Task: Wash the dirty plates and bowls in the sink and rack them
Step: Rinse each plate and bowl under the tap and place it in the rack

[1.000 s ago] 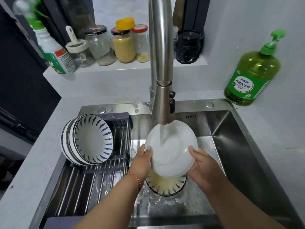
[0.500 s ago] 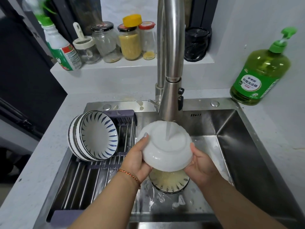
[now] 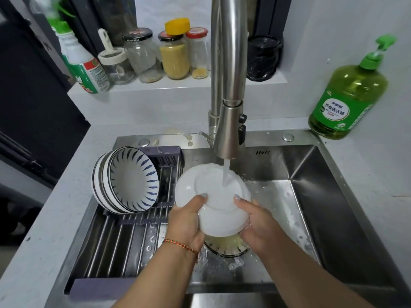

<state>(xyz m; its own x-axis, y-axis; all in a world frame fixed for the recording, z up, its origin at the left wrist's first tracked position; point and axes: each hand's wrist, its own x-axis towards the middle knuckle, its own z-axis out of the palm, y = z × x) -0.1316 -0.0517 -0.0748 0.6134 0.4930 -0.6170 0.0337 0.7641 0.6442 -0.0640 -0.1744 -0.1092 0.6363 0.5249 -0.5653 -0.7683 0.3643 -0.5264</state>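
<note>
A white bowl (image 3: 213, 196) is held upside down and tilted under the running tap (image 3: 229, 90), water falling on its underside. My left hand (image 3: 189, 223) grips its left rim and my right hand (image 3: 255, 221) grips its right rim. Under the white bowl, a striped bowl (image 3: 226, 245) holding yellowish water sits on the floor of the steel sink (image 3: 311, 185). Blue-striped bowls (image 3: 129, 181) stand on edge at the far end of the roll-up rack (image 3: 115, 247), which covers the sink's left part.
A green dish-soap bottle (image 3: 347, 94) stands on the counter at the right. The ledge behind the tap holds jars (image 3: 173, 54), a spray bottle (image 3: 82, 63) and a black container (image 3: 262, 56). The near bars of the rack carry no dishes.
Both hands have turned the white bowl from facing up to bottom up under the water. The view has shifted slightly.
</note>
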